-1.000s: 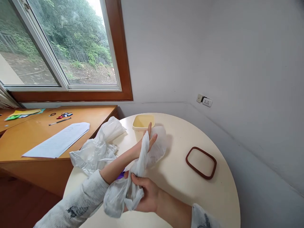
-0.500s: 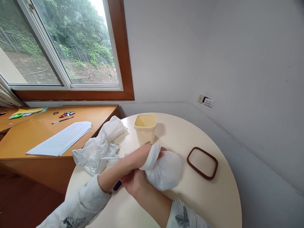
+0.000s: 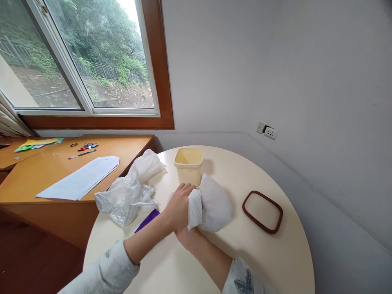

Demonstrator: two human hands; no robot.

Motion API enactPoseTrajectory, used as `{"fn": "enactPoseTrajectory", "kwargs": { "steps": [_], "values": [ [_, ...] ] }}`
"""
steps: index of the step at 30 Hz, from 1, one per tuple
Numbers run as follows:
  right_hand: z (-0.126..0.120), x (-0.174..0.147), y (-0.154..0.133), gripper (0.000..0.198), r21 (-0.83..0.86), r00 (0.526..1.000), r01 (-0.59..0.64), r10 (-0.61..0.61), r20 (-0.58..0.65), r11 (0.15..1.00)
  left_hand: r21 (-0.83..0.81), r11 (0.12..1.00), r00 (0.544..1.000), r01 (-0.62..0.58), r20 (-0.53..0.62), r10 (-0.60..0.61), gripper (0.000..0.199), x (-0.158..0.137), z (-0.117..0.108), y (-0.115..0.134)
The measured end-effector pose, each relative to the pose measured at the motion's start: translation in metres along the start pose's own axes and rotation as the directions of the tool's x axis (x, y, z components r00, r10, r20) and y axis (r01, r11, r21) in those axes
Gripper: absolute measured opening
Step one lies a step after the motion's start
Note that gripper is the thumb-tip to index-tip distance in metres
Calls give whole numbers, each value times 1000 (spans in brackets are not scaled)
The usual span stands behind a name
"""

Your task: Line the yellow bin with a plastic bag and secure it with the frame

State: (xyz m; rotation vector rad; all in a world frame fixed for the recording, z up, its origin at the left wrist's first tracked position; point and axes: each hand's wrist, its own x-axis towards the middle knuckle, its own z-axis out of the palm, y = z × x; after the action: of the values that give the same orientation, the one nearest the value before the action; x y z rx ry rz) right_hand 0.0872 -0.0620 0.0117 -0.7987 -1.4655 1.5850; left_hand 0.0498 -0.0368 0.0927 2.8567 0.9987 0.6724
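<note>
A white, puffed-up plastic bag (image 3: 217, 206) is off to the right of my two hands, above the round table. My left hand (image 3: 180, 206) is closed around the bag's gathered, twisted neck, a folded band of which runs down beside its knuckles. My right hand (image 3: 186, 237) crosses beneath the left and is closed on the same bag; its fingers are mostly hidden behind the left hand and the plastic. Just beyond the hands stands an open, cream-yellow plastic bin (image 3: 189, 173), upright. A brown rounded-rectangle frame (image 3: 262, 212) lies flat to the right.
A crumpled clear plastic bag (image 3: 128, 194) lies on the left of the round table (image 3: 245, 261). A purple flat item (image 3: 147, 220) shows beside my left forearm. On the wooden desk (image 3: 18, 183) are papers (image 3: 81, 177), a pen (image 3: 82, 154) and keys (image 3: 87, 146).
The bag has been turned and tilted upward, with its band now steeper. My left hand has shifted back over the right, and more of the purple item is uncovered.
</note>
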Motion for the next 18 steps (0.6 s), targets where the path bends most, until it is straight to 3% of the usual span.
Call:
{"fn": "enactPoseTrajectory", "kwargs": {
  "steps": [3,5,6,8,9,10,11,12,13,14,15,16,18],
  "values": [
    [1,-21,1,51,57,996,-79,77,39,995,60,977,978,-206,9,206,16,-1,-7,-12],
    [-12,-41,-20,54,14,967,-137,131,217,990,73,947,950,-312,25,311,16,-3,-11,-21],
    [-23,-51,-37,56,-88,882,-162,184,434,983,68,934,936,-352,36,350,17,-4,-13,-25],
    [-51,-67,-79,56,-188,545,-178,256,798,966,27,913,912,-407,65,405,21,-8,-17,-30],
    [-66,-71,-101,55,-175,465,-171,236,853,970,-5,904,900,-428,84,427,23,-10,-19,-31],
    [-80,-73,-120,50,-133,437,-168,194,878,977,-38,893,888,-448,100,449,25,-12,-20,-31],
    [-93,-71,-136,42,-47,476,-161,119,871,986,-69,881,874,-467,111,472,27,-13,-21,-31],
    [-102,-66,-146,35,100,661,-117,2,751,988,-91,869,861,-487,115,495,29,-14,-22,-30],
    [-107,-57,-152,28,213,853,-11,-102,512,977,-106,856,849,-506,112,516,30,-15,-22,-28],
    [-109,-46,-153,25,246,947,86,-156,282,965,-119,843,836,-525,110,537,31,-16,-22,-27],
    [-108,-34,-150,23,227,977,138,-170,130,964,-129,830,823,-543,111,556,32,-16,-22,-25],
    [-105,-20,-143,25,173,985,110,-131,116,979,-138,819,812,-556,118,571,33,-17,-22,-23],
    [-97,5,-124,33,38,949,-67,52,310,997,-150,810,797,-567,147,586,33,-17,-22,-19]
  ]
}}
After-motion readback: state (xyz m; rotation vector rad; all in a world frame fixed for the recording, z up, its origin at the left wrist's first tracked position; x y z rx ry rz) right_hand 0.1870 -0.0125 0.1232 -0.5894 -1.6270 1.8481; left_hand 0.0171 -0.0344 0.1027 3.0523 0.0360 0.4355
